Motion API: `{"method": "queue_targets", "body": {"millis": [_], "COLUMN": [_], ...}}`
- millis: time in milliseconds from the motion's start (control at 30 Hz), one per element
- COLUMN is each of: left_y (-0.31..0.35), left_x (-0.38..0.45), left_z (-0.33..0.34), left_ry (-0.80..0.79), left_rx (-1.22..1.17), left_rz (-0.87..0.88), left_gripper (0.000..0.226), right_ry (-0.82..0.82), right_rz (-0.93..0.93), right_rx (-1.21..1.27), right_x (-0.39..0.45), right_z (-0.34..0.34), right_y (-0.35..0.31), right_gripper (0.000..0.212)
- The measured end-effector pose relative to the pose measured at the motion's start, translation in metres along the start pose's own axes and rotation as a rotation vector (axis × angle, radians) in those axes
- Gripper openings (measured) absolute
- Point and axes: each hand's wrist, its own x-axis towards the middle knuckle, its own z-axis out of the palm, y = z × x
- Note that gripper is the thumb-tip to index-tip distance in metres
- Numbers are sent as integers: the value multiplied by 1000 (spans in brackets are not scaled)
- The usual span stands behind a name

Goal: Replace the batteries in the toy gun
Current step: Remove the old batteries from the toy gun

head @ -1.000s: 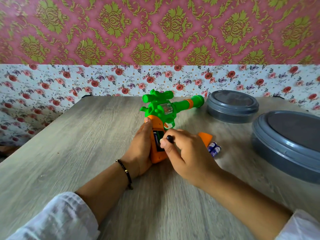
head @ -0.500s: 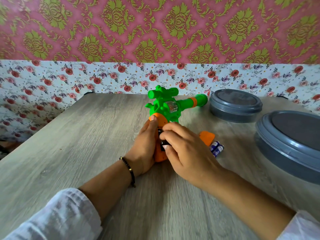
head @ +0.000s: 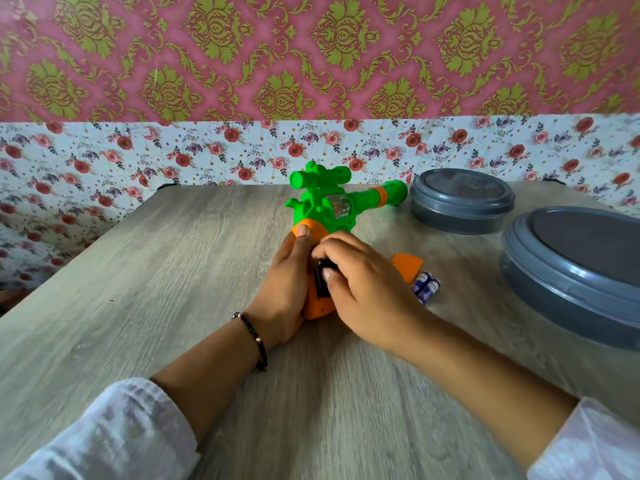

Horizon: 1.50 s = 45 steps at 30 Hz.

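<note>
A green and orange toy gun (head: 329, 206) lies on the wooden table (head: 173, 289), barrel pointing right, orange grip toward me. My left hand (head: 285, 285) grips the orange handle from the left, thumb up on its top. My right hand (head: 367, 289) pinches a black battery (head: 323, 268) and presses it into the open compartment in the handle. The orange battery cover (head: 408, 266) lies on the table just right of my right hand. Two blue batteries (head: 426, 289) lie beside the cover.
Two grey lidded round containers stand at the right: a small one (head: 462, 200) at the back and a large one (head: 571, 271) nearer me. A flowered wall runs along the table's back and left edges.
My right hand has brought the black battery down from above the handle into the compartment. My left hand keeps its hold on the handle.
</note>
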Motion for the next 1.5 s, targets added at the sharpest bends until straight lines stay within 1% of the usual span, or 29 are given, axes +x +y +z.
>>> {"method": "queue_targets", "body": {"millis": [167, 233, 367, 433, 533, 667, 833, 933, 1000, 1100, 1167, 1267, 1367, 1433, 1500], "left_y": [-1, -2, -2, -2, -2, -3, -3, -2, -1, 0, 0, 1, 2, 1, -1], "left_x": [1, 1, 1, 1, 1, 0, -1, -2, -3, -3, -2, -3, -5, -5, -4], "left_z": [0, 0, 1, 1, 0, 0, 1, 3, 3, 2, 1, 1, 2, 3, 3], "left_ry": [22, 25, 19, 19, 11, -3, -11, -11, -5, -9, 2, 2, 5, 12, 27], "left_rx": [16, 30, 40, 34, 36, 56, 48, 49, 55, 36, 30, 34, 20, 27, 40], "left_rz": [0, 12, 32, 30, 38, 64, 65, 64, 60, 29, 17, 7, -5, 4, 23], "left_gripper": [41, 40, 35, 35, 35, 36, 34, 35, 35, 38, 38, 37, 35, 30, 18], "right_ry": [-17, -39, -19, -12, -54, -115, -151, -169, -157, -106, -62, 58, 76, 80, 116], "right_rz": [46, 77, 139, 133, 145, 193, 196, 214, 227, 241, 229, 248, 298, 338, 396], "right_rx": [-22, -9, -33, -25, 0, 51, 57, 75, 94, 160, 176, 147, 202, 280, 328], "right_x": [4, 3, 4, 4, 5, 6, 8, 10, 10, 9, 6, 3, 5, 8, 10], "right_z": [0, 0, -3, -4, -6, -11, -15, -18, -20, -24, -24, -20, -17, -24, -41], "right_y": [-2, -3, 1, 4, 4, 4, 2, 2, 2, 2, 1, 0, 2, 4, 9], "right_gripper": [25, 28, 28, 30, 33, 30, 22, 23, 23, 14, 17, 24, 27, 23, 15]}}
